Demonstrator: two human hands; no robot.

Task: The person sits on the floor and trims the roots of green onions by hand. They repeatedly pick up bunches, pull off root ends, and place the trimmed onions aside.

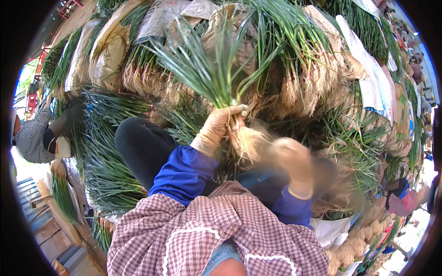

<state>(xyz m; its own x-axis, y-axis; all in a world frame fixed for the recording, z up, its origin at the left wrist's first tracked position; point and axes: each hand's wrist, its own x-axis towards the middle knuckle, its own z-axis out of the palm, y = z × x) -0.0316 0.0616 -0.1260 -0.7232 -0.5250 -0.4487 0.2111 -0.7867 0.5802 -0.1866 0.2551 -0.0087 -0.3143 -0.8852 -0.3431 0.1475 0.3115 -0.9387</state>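
Note:
My left hand (214, 128), in a pale glove, is closed around the lower stems of a bunch of spring onions (218, 77). The green leaves fan up and away from me, and the pale fibrous roots (247, 142) stick out on the near side of the grip. To the right of these roots is my right hand (292, 155), also gloved and strongly blurred. Its fingers cannot be made out, nor whether anything is in them. A thin blurred streak lies between the right hand and the roots.
Stacked spring onions (305, 65) line the far side, partly covered by sacks (112, 63). More leaves are heaped at my left (107, 155), with loose trimmings (355, 162) at my right. One person (36, 136) sits at far left, another (402, 200) at far right.

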